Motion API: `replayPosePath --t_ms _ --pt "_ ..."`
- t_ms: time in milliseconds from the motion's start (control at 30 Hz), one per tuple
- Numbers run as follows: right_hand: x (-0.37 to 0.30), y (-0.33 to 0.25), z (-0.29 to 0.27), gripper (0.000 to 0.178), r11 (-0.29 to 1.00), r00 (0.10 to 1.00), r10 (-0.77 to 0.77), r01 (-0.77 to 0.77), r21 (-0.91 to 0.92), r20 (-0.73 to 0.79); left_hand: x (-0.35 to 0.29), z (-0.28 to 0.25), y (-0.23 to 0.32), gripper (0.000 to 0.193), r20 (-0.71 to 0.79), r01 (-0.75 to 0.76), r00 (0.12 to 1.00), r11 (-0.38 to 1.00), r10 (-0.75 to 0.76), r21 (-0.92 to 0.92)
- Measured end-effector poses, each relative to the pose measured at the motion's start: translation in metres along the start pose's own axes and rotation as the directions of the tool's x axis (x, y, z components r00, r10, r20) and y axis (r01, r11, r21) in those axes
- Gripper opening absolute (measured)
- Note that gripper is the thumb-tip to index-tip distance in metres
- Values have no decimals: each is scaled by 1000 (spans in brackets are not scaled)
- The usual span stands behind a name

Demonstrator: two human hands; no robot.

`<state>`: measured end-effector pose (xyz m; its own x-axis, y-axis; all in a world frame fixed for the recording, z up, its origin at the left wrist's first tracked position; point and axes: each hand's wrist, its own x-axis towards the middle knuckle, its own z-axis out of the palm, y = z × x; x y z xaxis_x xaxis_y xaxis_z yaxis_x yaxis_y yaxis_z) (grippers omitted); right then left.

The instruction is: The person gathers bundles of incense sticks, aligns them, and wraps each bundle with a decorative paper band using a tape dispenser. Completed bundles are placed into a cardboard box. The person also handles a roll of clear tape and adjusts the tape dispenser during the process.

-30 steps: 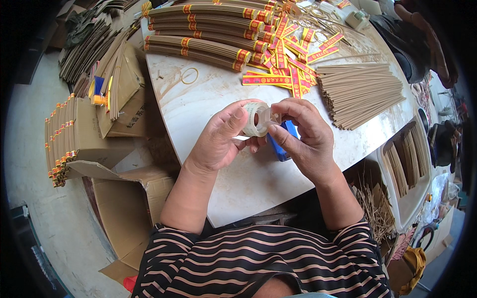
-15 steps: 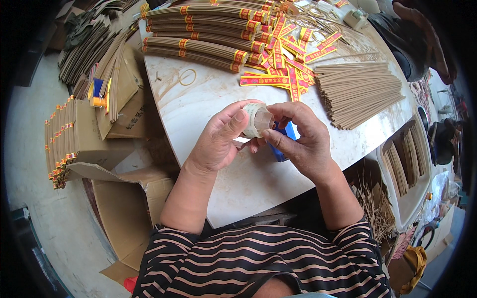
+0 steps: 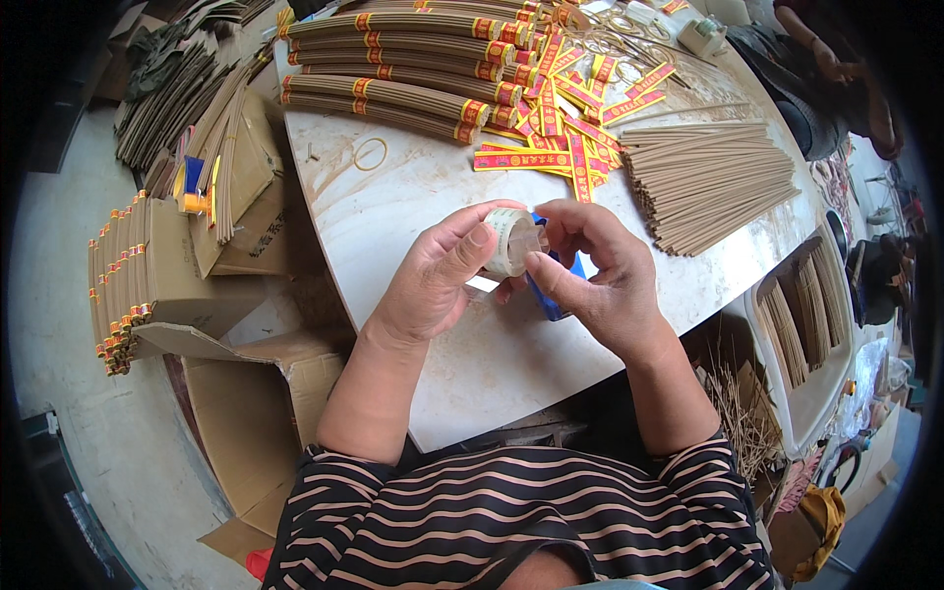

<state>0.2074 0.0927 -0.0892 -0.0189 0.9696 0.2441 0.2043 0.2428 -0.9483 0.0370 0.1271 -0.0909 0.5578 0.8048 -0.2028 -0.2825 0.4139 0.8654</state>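
Above the white table (image 3: 472, 393), my left hand (image 3: 442, 261) is closed round a roll of clear tape (image 3: 504, 242), its thumb resting against the side. My right hand (image 3: 602, 275) curls in from the other side, thumb and forefinger at a clear piece (image 3: 536, 239) by the roll's open face. Whether this piece is loose tape or a core cannot be made out. Just behind and below the right fingers is a blue tape dispenser (image 3: 549, 303), mostly covered by the hand.
Banded bundles of incense sticks (image 3: 393, 93) lie at the back, beside scattered red-and-yellow paper bands (image 3: 580, 162). Loose sticks (image 3: 713, 182) are heaped at the right. An open carton (image 3: 236, 413) stands left, a white bin (image 3: 806, 383) right. Another person's arm (image 3: 836, 64) shows at the far right.
The tape roll has turned slightly in my left hand. My right thumb and fingers have shifted a little, and the clear piece shows less. The other person's arm at the far right has moved.
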Motion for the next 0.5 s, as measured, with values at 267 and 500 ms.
replayPosePath --t_ms 267,500 --pt "1 -1 -2 16 998 997 -48 50 -48 52 1 -1 -3 67 17 30 999 999 -30 31" --pt "-2 7 -2 19 996 998 -60 59 67 16 0 0 -1 62 -3 17 1000 999 -17 -30"
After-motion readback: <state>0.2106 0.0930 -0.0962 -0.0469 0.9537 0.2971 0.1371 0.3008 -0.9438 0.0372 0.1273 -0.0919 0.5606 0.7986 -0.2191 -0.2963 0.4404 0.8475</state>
